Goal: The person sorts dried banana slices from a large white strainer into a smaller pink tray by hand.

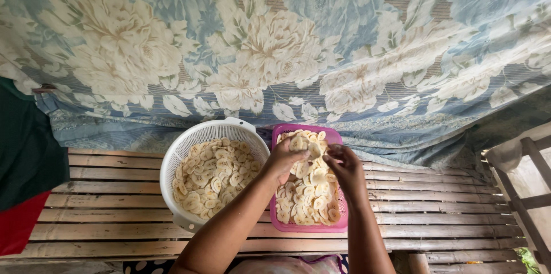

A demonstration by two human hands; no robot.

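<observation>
The left hand [285, 159] curls around a small stack of pale banana slices [299, 143], fingers closed on them above the far end of the pink tray [310, 226]. The right hand [346, 166] meets it from the other side, thumb and fingertips pinched together close to the same stack; it seems to be nipping a single slice, though the view is too small to be sure. Both hands hover over the tray, which is rectangular, perforated and heaped with more round slices [307, 196] spread in overlapping layers.

Just beside the tray, touching its left edge, stands a white round colander [189, 142] with a small handle on its far rim, also well filled with slices. Both containers rest on a slatted bamboo bench [115, 216]. Behind them hangs a blue cloth with large cream flowers [275, 50]. A dark green and red cloth [23, 159] lies at the bench's left end, and a wooden frame [528, 193] stands at the right.
</observation>
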